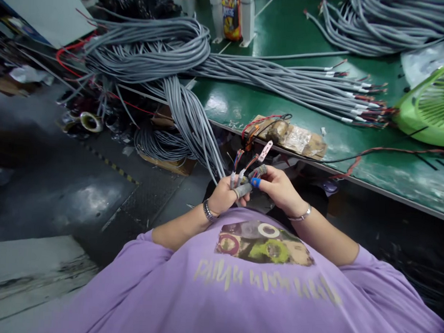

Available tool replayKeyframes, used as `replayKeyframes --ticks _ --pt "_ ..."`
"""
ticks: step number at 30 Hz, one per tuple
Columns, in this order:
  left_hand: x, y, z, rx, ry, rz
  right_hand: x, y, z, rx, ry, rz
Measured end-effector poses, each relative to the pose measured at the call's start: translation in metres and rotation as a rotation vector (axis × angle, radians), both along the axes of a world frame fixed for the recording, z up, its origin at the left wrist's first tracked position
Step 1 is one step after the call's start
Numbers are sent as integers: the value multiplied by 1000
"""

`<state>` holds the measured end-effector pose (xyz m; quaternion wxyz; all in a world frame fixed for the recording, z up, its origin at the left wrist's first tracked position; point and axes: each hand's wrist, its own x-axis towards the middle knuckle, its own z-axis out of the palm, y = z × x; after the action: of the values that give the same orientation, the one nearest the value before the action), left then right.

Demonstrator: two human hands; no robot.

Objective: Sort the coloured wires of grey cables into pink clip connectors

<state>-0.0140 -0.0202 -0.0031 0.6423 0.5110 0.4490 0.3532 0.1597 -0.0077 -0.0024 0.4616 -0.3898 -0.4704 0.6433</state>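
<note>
My left hand [226,195] is closed around the ends of two or three grey cables [233,178], whose stripped coloured wires stick up above my fingers. My right hand [276,187] pinches the wire tips of one of those cables between taped fingertips, one wrapped in blue. Both hands meet just below the front edge of the green bench [318,156]. The held cables run up and left into a thick grey cable bundle [187,116] hanging off the bench. A small taped cardboard jig [293,136] with red and black wires lies on the bench edge right above my hands.
More grey cables with stripped ends [343,93] fan across the bench. A green fan [432,104] stands at the right. Another cable pile [390,21] lies at the back right. Tape rolls [87,122] and clutter sit on the dark floor at left.
</note>
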Motion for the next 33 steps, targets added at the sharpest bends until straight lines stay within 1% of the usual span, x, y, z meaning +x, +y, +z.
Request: replayKeyframes --ticks 1,3,9,11,13,16,19,21,25,29,31,33 --pt "0 1 1 -17 12 -11 0 2 0 -5 -6 -6" --pt "2 4 1 -67 2 7 0 6 -1 -21 -12 -42" --pt "14 9 -2 -216 -171 238 0 2 -11 -147 -7 -146" --pt "17 12 -1 -236 -208 298 -1 0 -12 -141 14 -159" --pt "18 14 -1 -251 -224 319 0 0 -13 -113 30 -165" --pt "17 17 -1 -272 -197 278 2 4 -12 -64 22 -159" --pt "17 18 -4 -250 -158 230 3 11 -11 -38 -18 -102" --pt "16 18 -8 -218 -133 201 2 15 -11 -43 -38 -68" --pt "15 21 -14 -177 -66 119 -3 18 -12 -91 -13 -60" --pt "11 25 -15 -132 8 5 -2 19 -12 -106 20 -39" --pt "11 25 -13 -128 20 2 -1 19 -11 -101 12 -69" --pt "13 24 -12 -145 -15 54 -2 17 -10 -108 34 -102"
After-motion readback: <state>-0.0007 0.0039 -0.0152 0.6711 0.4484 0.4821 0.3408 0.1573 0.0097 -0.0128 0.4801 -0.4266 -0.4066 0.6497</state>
